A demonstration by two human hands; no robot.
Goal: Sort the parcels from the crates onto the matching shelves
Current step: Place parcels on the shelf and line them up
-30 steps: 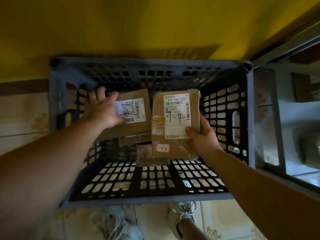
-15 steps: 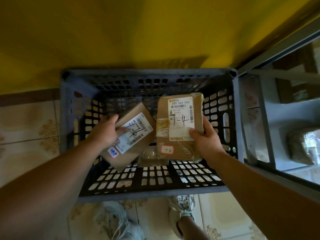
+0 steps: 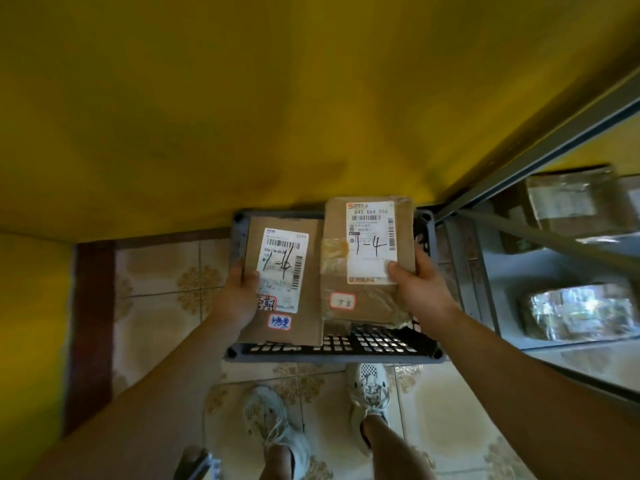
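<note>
parcels (image 3: 367, 261) (image 3: 284, 282) gripped, one per hand (image 3: 420, 289) (image 3: 239, 296), above crate (image 3: 332, 355).

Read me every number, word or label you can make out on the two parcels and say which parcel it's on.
"843 X64 056": printed, label of right parcel, held by right hand.
"1-4": handwritten, same label.
"1-4": handwritten, label of left parcel, held by left hand.
Barcodes, fine print, red-bordered stickers on both: too blurred to read.

Probably a parcel depot: labelled parcels (image 3: 369, 258), shelving (image 3: 540, 271).
</note>
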